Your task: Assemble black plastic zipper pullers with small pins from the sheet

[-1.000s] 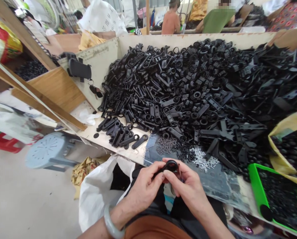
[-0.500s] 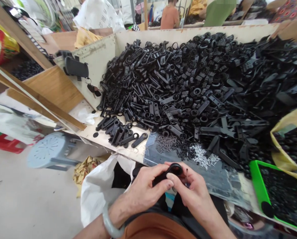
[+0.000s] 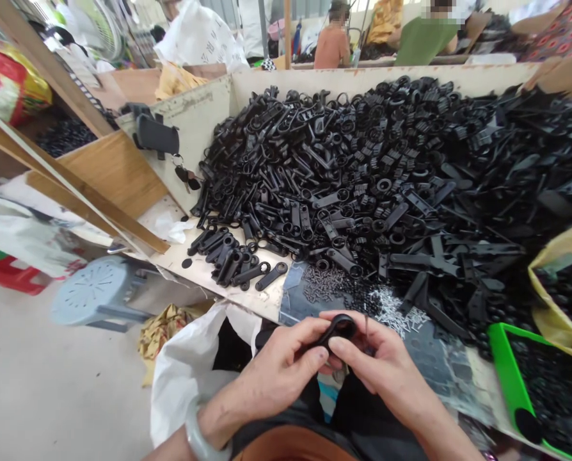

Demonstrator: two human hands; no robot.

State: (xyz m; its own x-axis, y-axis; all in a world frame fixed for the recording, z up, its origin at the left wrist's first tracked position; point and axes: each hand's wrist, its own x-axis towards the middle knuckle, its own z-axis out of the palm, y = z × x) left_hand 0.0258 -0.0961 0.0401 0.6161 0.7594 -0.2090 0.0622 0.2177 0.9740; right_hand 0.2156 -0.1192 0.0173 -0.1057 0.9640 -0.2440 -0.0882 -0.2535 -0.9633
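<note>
1. The part (image 3: 338, 328), a black plastic piece with a ring at one end, is held over the person's lap at the near edge of the bench (image 3: 197, 272), between both hands.
2. The left hand (image 3: 279, 368) comes in from the lower left with the wrist straight. Its thumb lies along the top of the part and its fingers curl beneath, so it is clamped on the part's nearer end.
3. The right hand (image 3: 382, 362) comes in from the lower right, back upward. Its forefinger stretches across to the ring end and the other fingers fold under, so it too is closed on the part. The two hands touch at the fingertips.
4. A pale bangle (image 3: 197, 436) sits on the left wrist.
5. Just beyond the hands, dark screws (image 3: 320, 289) and silvery pins (image 3: 395, 314) lie in small heaps on the bench.
6. Behind these, a big pile (image 3: 372, 173) of black parts fills the bench up to its far wall.
7. A loose cluster (image 3: 235, 262) of the same parts lies apart, at the pile's left foot.
8. At the right stand a green tray (image 3: 503, 358) and a yellow bag (image 3: 552, 314), both holding small black pieces.
9. A white sack (image 3: 185, 371) hangs open below the bench, just left of the left arm. A grey stool (image 3: 94, 294) stands on the floor further left.
10. Two people sit beyond the far wall, one in an orange top (image 3: 331, 46), one in green (image 3: 423, 40).
</note>
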